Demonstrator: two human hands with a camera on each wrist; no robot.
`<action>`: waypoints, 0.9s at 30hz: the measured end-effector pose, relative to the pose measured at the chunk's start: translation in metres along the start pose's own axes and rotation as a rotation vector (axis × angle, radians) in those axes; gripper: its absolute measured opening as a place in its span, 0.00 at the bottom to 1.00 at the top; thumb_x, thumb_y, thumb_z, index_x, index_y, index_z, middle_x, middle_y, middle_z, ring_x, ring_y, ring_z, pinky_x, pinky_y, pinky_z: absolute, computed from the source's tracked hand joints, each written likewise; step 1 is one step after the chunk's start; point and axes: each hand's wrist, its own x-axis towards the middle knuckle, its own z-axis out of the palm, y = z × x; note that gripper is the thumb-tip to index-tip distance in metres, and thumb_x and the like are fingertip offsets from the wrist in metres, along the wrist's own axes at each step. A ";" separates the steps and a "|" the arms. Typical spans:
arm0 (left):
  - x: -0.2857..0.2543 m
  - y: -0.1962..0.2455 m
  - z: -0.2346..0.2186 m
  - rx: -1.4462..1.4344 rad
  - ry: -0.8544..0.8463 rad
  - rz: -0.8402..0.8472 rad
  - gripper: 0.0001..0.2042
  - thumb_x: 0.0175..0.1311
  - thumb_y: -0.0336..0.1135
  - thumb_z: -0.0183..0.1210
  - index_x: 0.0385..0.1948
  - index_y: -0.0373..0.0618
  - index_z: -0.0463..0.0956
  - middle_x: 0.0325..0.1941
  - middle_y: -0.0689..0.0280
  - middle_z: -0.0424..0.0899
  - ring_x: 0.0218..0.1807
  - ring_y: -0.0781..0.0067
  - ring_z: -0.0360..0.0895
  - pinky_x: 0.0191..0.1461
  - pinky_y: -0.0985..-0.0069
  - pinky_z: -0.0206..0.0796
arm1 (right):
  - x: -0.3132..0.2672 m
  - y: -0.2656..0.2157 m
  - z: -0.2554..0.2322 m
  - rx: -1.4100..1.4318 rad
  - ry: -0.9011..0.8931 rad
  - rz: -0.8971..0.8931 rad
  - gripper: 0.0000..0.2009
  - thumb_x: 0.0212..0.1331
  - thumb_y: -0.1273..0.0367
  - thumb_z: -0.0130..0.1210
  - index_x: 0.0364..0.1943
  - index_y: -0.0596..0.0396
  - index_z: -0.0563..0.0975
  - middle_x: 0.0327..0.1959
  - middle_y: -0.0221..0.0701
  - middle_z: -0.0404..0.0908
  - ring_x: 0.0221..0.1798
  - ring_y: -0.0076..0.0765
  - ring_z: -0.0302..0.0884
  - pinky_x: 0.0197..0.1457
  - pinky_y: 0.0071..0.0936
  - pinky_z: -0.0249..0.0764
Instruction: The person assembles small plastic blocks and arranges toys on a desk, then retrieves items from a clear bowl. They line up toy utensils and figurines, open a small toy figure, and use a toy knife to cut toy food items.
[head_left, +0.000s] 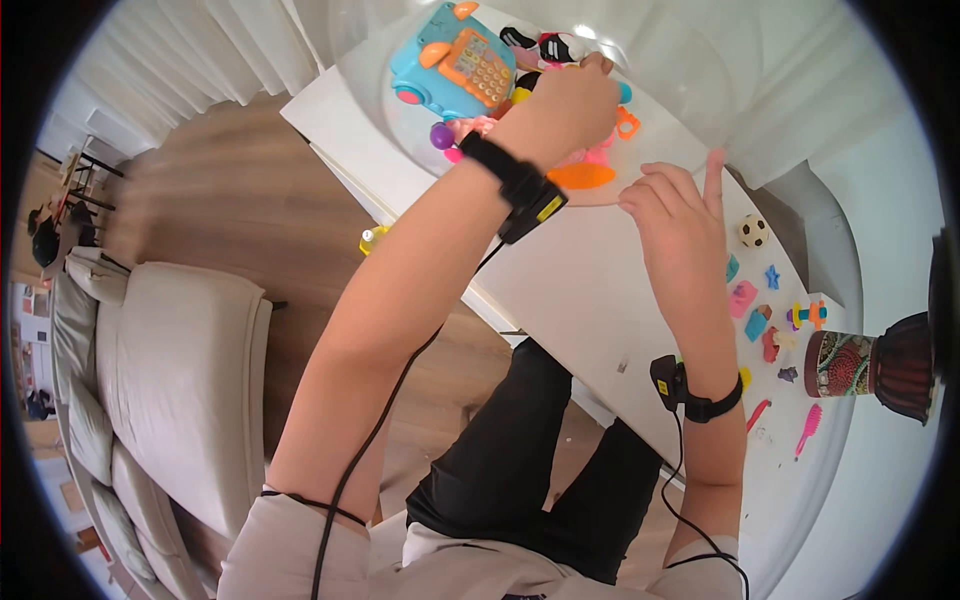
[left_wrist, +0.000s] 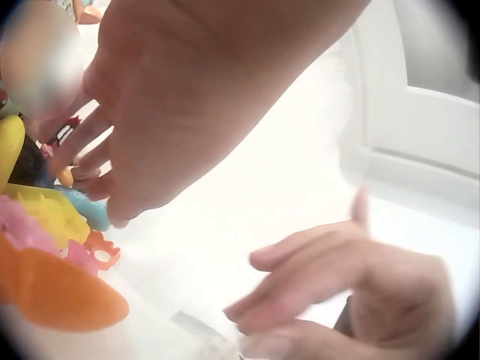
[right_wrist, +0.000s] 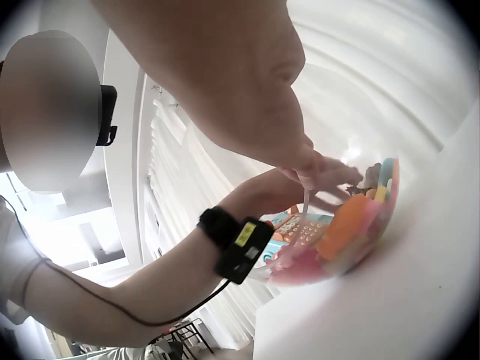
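Observation:
A clear, round plastic container (head_left: 590, 204) full of toys stands on the white table. My left hand (head_left: 565, 112) is over it, its fingers spread and slightly bent down among the toys; its fingertips are partly hidden in the head view. Beneath and beside that hand lie a yellow piece (left_wrist: 56, 214), a flat orange piece (head_left: 582, 177) and a small orange ring-shaped piece (head_left: 628, 123). A blue toy with an orange keypad (head_left: 478, 72) is to its left. My right hand (head_left: 680, 215) pinches the container's near rim between thumb and fingers, index finger raised.
Along the table's right side lie a small football (head_left: 753, 231), a blue star (head_left: 773, 277), a pink brush (head_left: 809, 430) and several small toys. A patterned pot (head_left: 840, 363) is at the far right. Left of the table is a pale sofa (head_left: 190, 370).

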 end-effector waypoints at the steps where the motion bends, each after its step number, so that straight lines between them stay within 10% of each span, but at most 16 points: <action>1: 0.015 0.001 0.008 -0.003 -0.005 0.004 0.20 0.69 0.49 0.62 0.52 0.42 0.80 0.52 0.56 0.83 0.49 0.50 0.86 0.48 0.56 0.79 | 0.001 -0.002 -0.001 0.002 0.000 -0.011 0.04 0.53 0.77 0.60 0.33 0.57 0.80 0.37 0.31 0.80 0.52 0.34 0.80 0.86 0.54 0.53; 3: 0.038 0.005 0.022 -0.021 -0.007 -0.080 0.11 0.60 0.33 0.64 0.44 0.46 0.86 0.51 0.55 0.85 0.55 0.55 0.85 0.51 0.60 0.81 | 0.001 -0.004 0.002 0.010 0.003 -0.014 0.05 0.51 0.78 0.60 0.33 0.58 0.80 0.37 0.31 0.81 0.52 0.34 0.80 0.86 0.54 0.53; 12: 0.060 -0.020 0.039 0.089 0.001 0.083 0.15 0.64 0.35 0.64 0.52 0.48 0.81 0.52 0.58 0.85 0.55 0.56 0.84 0.54 0.58 0.79 | -0.012 0.006 0.011 0.018 0.073 0.026 0.06 0.52 0.77 0.60 0.34 0.55 0.80 0.36 0.30 0.79 0.50 0.34 0.79 0.85 0.60 0.52; 14: 0.067 -0.028 0.015 -0.177 -0.211 -0.043 0.17 0.67 0.32 0.63 0.57 0.52 0.78 0.63 0.54 0.81 0.62 0.49 0.81 0.59 0.54 0.76 | -0.011 0.003 0.011 0.032 0.072 0.014 0.07 0.48 0.78 0.60 0.33 0.56 0.80 0.36 0.29 0.79 0.49 0.33 0.80 0.86 0.57 0.54; 19: 0.039 -0.025 -0.079 -0.749 -0.138 -0.290 0.18 0.75 0.31 0.55 0.62 0.33 0.75 0.60 0.54 0.84 0.57 0.58 0.84 0.57 0.65 0.79 | -0.007 0.005 0.013 0.045 0.112 0.004 0.07 0.47 0.79 0.60 0.32 0.58 0.81 0.36 0.29 0.80 0.49 0.33 0.80 0.86 0.53 0.54; 23: 0.016 -0.029 -0.064 -1.489 0.032 -0.399 0.18 0.80 0.32 0.52 0.65 0.32 0.72 0.61 0.57 0.83 0.59 0.63 0.82 0.62 0.71 0.76 | -0.008 0.008 0.014 0.095 0.117 0.013 0.07 0.47 0.80 0.59 0.32 0.59 0.80 0.35 0.30 0.80 0.49 0.33 0.80 0.87 0.51 0.54; 27: 0.001 -0.030 -0.058 -1.507 0.036 -0.395 0.20 0.79 0.31 0.53 0.68 0.33 0.71 0.58 0.57 0.83 0.59 0.61 0.82 0.62 0.71 0.76 | -0.010 0.013 0.011 0.071 0.110 0.010 0.07 0.47 0.80 0.59 0.32 0.59 0.80 0.35 0.30 0.79 0.49 0.34 0.79 0.87 0.51 0.53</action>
